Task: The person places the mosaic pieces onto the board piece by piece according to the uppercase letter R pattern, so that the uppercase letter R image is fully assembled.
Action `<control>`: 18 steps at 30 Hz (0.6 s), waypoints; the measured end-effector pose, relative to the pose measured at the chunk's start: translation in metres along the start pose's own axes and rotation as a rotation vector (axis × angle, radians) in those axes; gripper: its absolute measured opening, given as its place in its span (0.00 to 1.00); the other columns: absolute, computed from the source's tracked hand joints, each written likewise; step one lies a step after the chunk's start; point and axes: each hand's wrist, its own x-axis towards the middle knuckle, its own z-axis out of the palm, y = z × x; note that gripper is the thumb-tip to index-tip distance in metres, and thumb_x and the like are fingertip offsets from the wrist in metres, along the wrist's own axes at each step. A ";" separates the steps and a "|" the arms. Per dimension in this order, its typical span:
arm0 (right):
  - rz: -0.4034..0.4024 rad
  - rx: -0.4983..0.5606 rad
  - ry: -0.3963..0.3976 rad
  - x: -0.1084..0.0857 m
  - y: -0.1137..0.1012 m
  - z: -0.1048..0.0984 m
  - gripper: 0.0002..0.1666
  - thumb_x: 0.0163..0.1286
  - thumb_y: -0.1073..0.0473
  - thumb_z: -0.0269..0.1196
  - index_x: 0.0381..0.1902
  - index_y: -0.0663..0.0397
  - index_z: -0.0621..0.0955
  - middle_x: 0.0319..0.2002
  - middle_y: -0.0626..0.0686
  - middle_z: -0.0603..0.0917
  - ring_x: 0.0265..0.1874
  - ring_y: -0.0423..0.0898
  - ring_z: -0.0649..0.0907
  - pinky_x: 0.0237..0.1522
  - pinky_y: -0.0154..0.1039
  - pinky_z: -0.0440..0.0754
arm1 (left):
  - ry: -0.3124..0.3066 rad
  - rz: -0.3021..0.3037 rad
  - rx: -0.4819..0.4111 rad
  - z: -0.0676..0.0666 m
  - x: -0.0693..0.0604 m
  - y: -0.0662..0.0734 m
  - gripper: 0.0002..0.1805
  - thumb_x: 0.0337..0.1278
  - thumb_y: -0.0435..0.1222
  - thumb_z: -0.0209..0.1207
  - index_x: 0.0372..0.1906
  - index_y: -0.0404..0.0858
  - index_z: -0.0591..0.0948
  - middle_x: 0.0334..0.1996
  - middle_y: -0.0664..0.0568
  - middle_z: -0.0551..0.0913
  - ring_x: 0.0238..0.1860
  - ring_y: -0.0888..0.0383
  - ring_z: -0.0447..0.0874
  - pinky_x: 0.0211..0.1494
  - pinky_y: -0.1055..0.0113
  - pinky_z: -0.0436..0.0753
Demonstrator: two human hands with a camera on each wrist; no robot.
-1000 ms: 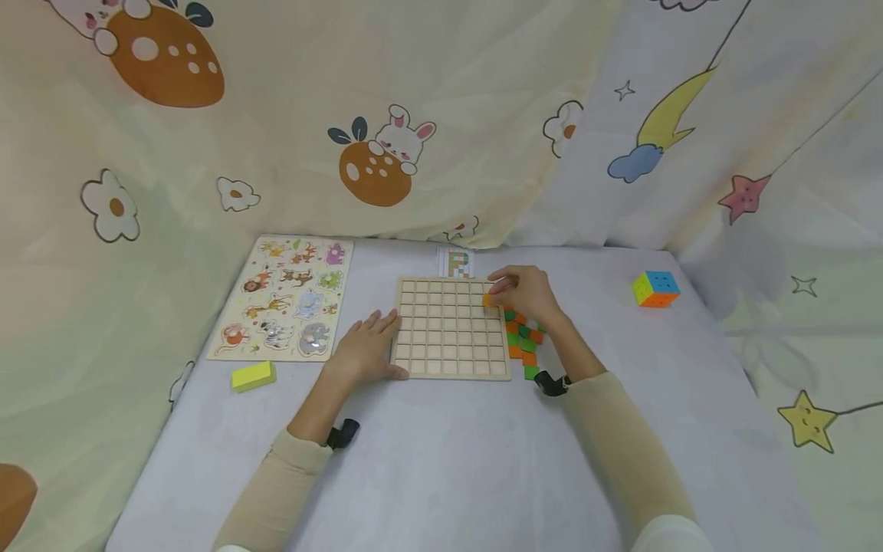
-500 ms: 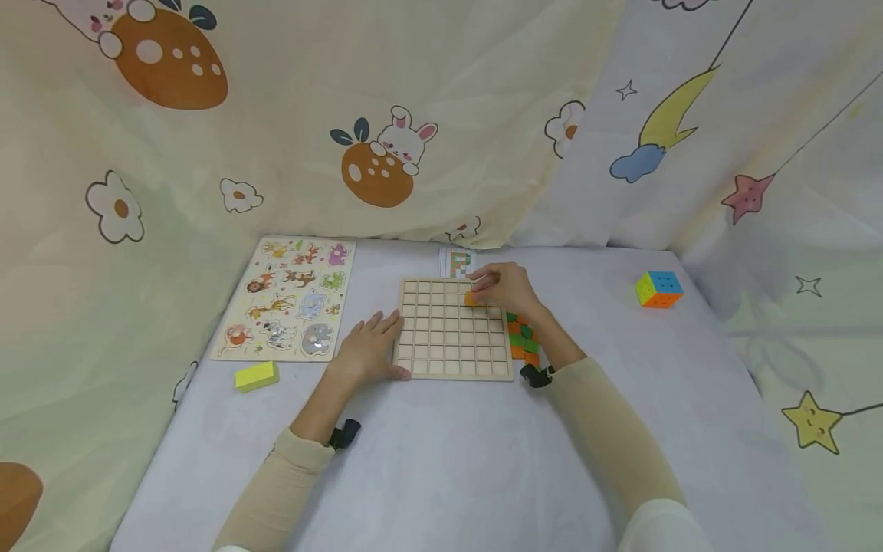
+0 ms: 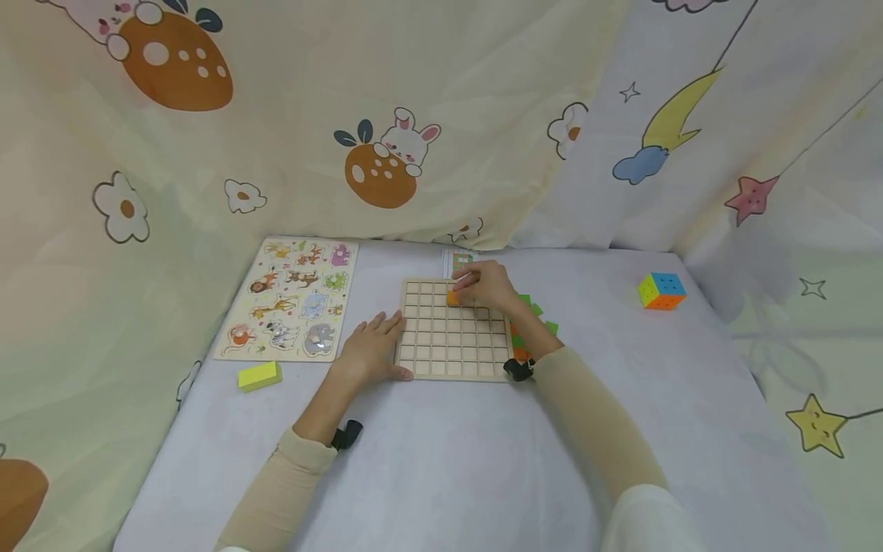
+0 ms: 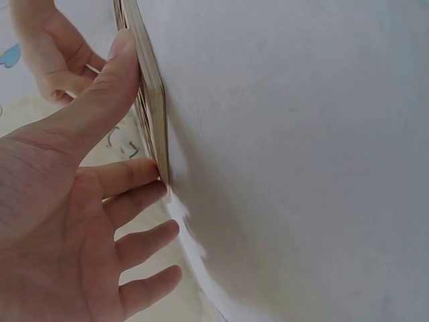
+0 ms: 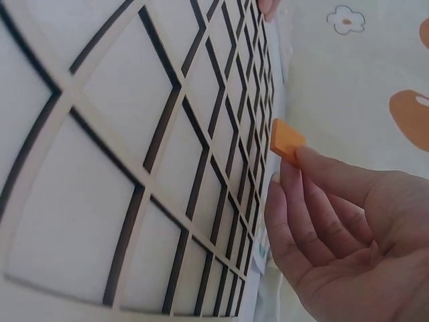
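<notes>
A square wooden grid board (image 3: 448, 337) lies on the table, its cells bare where they show. My left hand (image 3: 372, 349) rests at its left side, fingers and thumb extended; in the left wrist view the thumb and index finger touch the board's edge (image 4: 158, 107). Over the board's far rows, my right hand (image 3: 486, 285) pinches an orange square tile (image 5: 287, 141) between thumb and fingers. The right wrist view has the tile held just above the grid. Green and orange tiles (image 3: 552, 328) lie beside the board's right edge, partly hidden by the right forearm.
An animal picture puzzle board (image 3: 290, 303) lies at the left, with a yellow block (image 3: 259, 376) before it. Behind the grid is a small printed card (image 3: 448, 262), partly covered by the right hand. A puzzle cube (image 3: 662, 291) sits far right. Printed cloth hangs behind.
My right hand has carried the orange tile leftward along the board's far rows. The left hand has stayed at the board's left edge.
</notes>
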 end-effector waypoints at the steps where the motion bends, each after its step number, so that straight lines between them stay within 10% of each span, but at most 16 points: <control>1: 0.002 0.002 -0.003 0.002 0.000 0.002 0.21 0.63 0.67 0.76 0.54 0.60 0.87 0.40 0.56 0.92 0.39 0.50 0.91 0.48 0.45 0.90 | 0.002 0.001 0.001 0.000 0.000 0.000 0.62 0.48 0.61 0.75 0.82 0.35 0.60 0.83 0.44 0.55 0.82 0.38 0.51 0.82 0.39 0.56; 18: 0.039 -0.034 -0.016 0.019 -0.008 0.024 0.17 0.64 0.66 0.76 0.51 0.59 0.87 0.37 0.52 0.92 0.35 0.47 0.91 0.42 0.42 0.90 | 0.003 -0.003 0.000 0.000 0.000 0.001 0.62 0.49 0.61 0.74 0.82 0.35 0.60 0.83 0.44 0.55 0.82 0.39 0.51 0.82 0.39 0.56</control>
